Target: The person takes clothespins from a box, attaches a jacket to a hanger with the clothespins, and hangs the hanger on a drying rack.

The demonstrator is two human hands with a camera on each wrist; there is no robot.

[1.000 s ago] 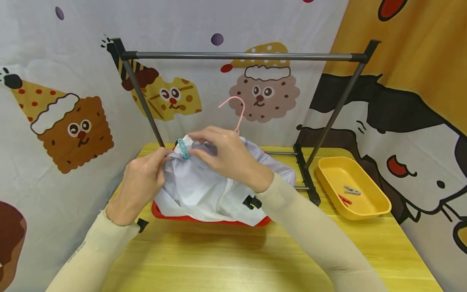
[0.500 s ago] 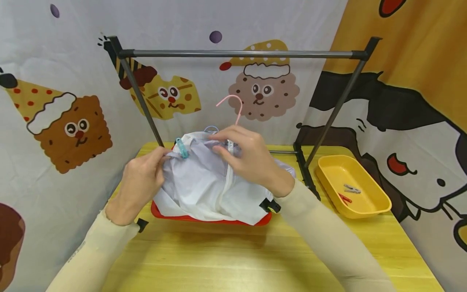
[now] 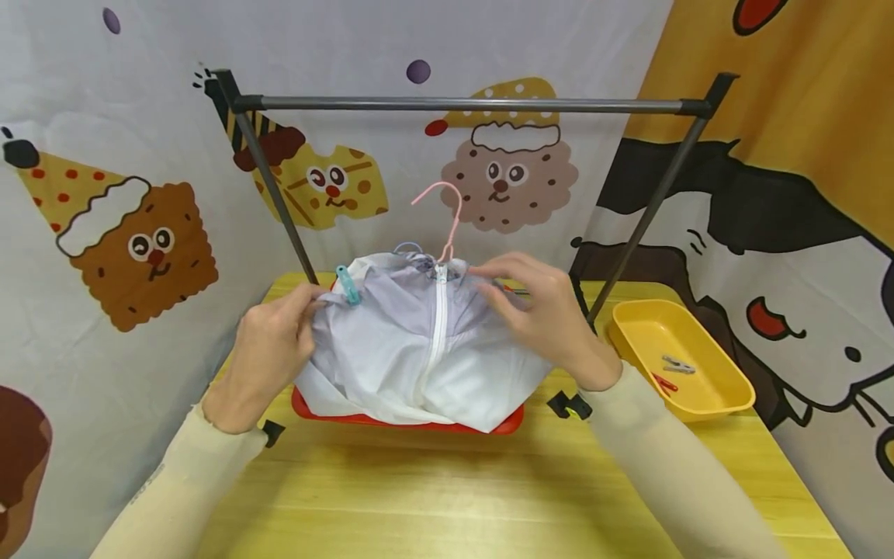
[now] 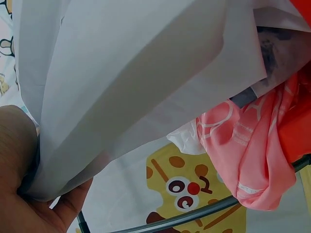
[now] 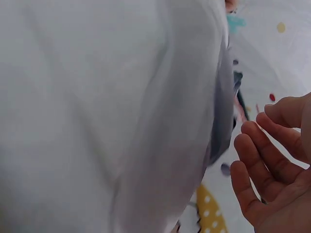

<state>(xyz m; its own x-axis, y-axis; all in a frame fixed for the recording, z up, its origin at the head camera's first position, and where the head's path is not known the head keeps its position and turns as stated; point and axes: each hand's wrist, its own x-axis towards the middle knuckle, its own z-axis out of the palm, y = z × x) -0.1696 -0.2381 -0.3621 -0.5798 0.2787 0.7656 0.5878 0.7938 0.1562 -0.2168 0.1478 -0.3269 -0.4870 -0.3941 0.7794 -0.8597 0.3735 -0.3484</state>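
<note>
From here a printed curtain (image 3: 391,39) backs the room, behind surface (image 3: 419,497) and rack (image 3: 454,104). The white jacket (image 3: 370,357) lies over a red tub (image 3: 511,423), its width spanning between the grips. The left grip (image 3: 275,338) pinches one shoulder; the right grip (image 3: 548,314), fingers loosely curved and holding nothing, is just beside the other. The hanger (image 3: 454,221) hooks up midway; a teal peg (image 3: 348,286) sits near the pinch.

The garment (image 3: 373,341) is smooth cloth, the yellow tray (image 3: 649,334) glossy plastic, the rack bar (image 3: 391,103) probably metal.
</note>
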